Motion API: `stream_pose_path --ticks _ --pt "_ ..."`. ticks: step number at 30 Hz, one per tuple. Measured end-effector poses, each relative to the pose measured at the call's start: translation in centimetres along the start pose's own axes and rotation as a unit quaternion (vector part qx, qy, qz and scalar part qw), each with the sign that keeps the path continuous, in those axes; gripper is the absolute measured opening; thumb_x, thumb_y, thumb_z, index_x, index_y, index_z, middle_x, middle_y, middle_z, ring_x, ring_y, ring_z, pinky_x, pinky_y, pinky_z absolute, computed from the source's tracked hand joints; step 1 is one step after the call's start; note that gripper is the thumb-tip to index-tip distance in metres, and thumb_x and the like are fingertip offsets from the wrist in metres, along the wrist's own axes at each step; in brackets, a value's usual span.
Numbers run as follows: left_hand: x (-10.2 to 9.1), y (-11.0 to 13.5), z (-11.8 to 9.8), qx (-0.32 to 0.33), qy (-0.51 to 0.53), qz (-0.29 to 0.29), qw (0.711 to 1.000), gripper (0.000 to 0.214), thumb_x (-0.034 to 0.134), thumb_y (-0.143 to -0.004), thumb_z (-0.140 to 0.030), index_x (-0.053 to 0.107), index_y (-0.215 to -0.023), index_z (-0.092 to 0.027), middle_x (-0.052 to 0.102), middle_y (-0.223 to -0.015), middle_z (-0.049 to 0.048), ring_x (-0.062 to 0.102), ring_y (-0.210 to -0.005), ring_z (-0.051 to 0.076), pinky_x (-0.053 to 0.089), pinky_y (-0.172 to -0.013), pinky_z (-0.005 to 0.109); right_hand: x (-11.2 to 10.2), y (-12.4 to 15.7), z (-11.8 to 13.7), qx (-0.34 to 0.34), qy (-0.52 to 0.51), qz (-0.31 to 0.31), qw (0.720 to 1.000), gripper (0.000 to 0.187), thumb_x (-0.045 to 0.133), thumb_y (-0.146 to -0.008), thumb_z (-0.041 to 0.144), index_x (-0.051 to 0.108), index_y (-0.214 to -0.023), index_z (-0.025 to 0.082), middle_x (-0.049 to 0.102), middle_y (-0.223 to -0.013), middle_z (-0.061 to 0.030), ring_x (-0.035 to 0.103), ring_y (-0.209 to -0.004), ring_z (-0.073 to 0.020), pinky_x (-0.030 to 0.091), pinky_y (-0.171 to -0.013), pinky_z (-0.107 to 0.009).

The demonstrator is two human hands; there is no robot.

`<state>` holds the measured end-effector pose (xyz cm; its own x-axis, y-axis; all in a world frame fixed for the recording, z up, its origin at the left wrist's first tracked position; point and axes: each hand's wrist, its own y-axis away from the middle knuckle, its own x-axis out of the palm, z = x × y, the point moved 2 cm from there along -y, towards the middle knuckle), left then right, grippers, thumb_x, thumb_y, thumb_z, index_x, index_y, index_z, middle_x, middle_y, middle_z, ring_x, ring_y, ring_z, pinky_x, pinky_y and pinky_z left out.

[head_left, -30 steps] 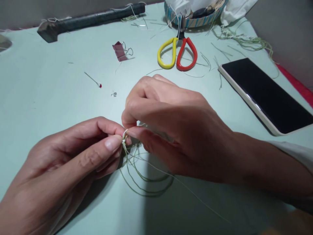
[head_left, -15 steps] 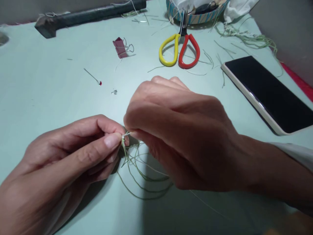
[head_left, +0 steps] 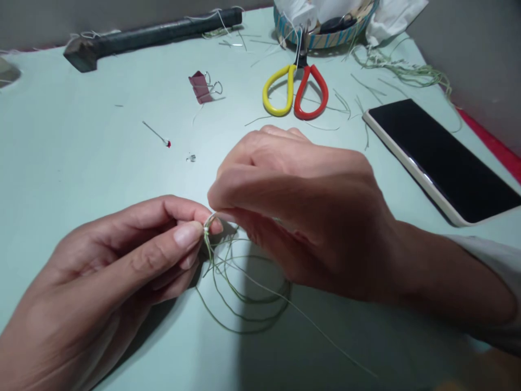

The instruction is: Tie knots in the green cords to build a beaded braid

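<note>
Between thumb and index finger, my left hand (head_left: pixel 134 266) pinches a small knotted bundle of green and white thread (head_left: pixel 206 232). Just to its right, my right hand (head_left: pixel 309 212) is closed, its fingertips pinching a pale strand that runs up from the knot; the back of the hand hides most of its fingers. Loose green strands (head_left: pixel 244 320) hang from the knot and curve in loops over the table below. One thin pale thread trails toward the lower right, past the shadow of my right hand.
Beyond my hands lie a maroon binder clip (head_left: pixel 200 88), scissors with yellow and red handles (head_left: pixel 311 92), a red-tipped pin (head_left: pixel 157 134) and a small clear bit (head_left: pixel 191 158). A phone (head_left: pixel 443 157) is at right. At the back are a hammer-like dark bar (head_left: pixel 163 37) and a basket (head_left: pixel 337 38).
My right hand has lifted slightly, and the strand between the hands now bends upward. More of the thread loops shows below it. The view has shifted a little.
</note>
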<state>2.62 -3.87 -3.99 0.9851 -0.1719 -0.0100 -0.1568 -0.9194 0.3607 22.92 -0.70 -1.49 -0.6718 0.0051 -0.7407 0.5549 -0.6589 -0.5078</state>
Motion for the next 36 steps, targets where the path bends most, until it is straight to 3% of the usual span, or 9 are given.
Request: stream_pose_path --ticks 6,13,17,22,29,32,36 --pt "0.3 0.0 -0.8 0.004 0.001 -0.018 1.0 0.018 0.086 -0.079 -0.041 0.076 -0.078 -0.026 0.059 -0.061 -0.0017 0.053 -0.051 0.007 0.051 -0.042 0.01 0.0 0.1 0.3 -0.005 0.008 0.012 1.0 0.025 0.049 -0.095 0.008 0.065 -0.093 0.027 0.065 -0.091 0.0022 0.061 -0.085 -0.0178 0.05 -0.087 -0.038" --pt "-0.5 0.0 0.4 -0.026 0.065 -0.013 0.997 0.019 0.091 -0.072 -0.042 0.078 -0.074 -0.029 0.072 -0.071 0.0006 0.064 -0.058 0.012 0.055 -0.045 0.016 -0.5 0.1 0.7 0.001 -0.035 0.004 0.999 0.028 0.042 -0.099 0.009 0.06 -0.091 0.029 0.06 -0.078 0.0056 0.057 -0.076 -0.015 0.046 -0.077 -0.037" --pt "-0.9 -0.2 0.4 -0.012 0.068 -0.043 0.997 0.022 0.09 -0.074 -0.038 0.073 -0.067 -0.027 0.066 -0.059 -0.003 0.068 -0.058 0.011 0.06 -0.05 0.015 -0.6 0.3 0.4 -0.019 -0.018 0.023 0.999 0.027 0.046 -0.092 0.004 0.058 -0.096 0.028 0.057 -0.08 0.0043 0.054 -0.072 -0.017 0.045 -0.075 -0.04" --pt "-0.6 -0.1 -0.1 -0.016 0.053 -0.043 0.998 0.019 0.09 -0.074 -0.038 0.075 -0.075 -0.027 0.068 -0.065 -0.0025 0.07 -0.062 0.011 0.062 -0.056 0.013 -0.5 0.1 0.5 -0.021 -0.008 0.021 1.0 0.032 0.05 -0.08 0.001 0.059 -0.089 0.03 0.056 -0.077 0.0028 0.052 -0.064 -0.0184 0.042 -0.064 -0.041" --pt "-0.2 0.6 0.2 -0.005 0.013 -0.034 0.999 0.021 0.086 -0.079 -0.036 0.074 -0.094 -0.028 0.065 -0.07 0.0008 0.071 -0.067 0.017 0.063 -0.055 0.019 -0.3 -0.2 0.5 0.012 -0.036 0.035 0.999 0.009 0.059 -0.094 0.019 0.06 -0.093 0.028 0.063 -0.084 0.0072 0.06 -0.074 -0.0124 0.047 -0.071 -0.03" --pt "-0.6 0.2 0.2 -0.014 0.058 -0.029 0.998 0.017 0.083 -0.08 -0.028 0.075 -0.095 -0.025 0.065 -0.067 0.002 0.067 -0.065 0.017 0.058 -0.05 0.018 -0.1 -0.1 0.1 0.004 -0.028 0.027 0.999 0.016 0.054 -0.095 0.014 0.06 -0.088 0.028 0.062 -0.079 0.0063 0.058 -0.071 -0.013 0.046 -0.074 -0.032" --pt "-0.5 -1.1 -0.5 -0.063 0.139 -0.021 0.988 0.023 0.08 -0.078 -0.034 0.076 -0.099 -0.024 0.067 -0.067 0.005 0.071 -0.073 0.024 0.059 -0.052 0.026 0.0 0.0 0.1 -0.008 -0.012 0.037 0.999 0.026 0.051 -0.092 0.007 0.065 -0.093 0.029 0.061 -0.081 0.003 0.055 -0.072 -0.0176 0.046 -0.073 -0.038"
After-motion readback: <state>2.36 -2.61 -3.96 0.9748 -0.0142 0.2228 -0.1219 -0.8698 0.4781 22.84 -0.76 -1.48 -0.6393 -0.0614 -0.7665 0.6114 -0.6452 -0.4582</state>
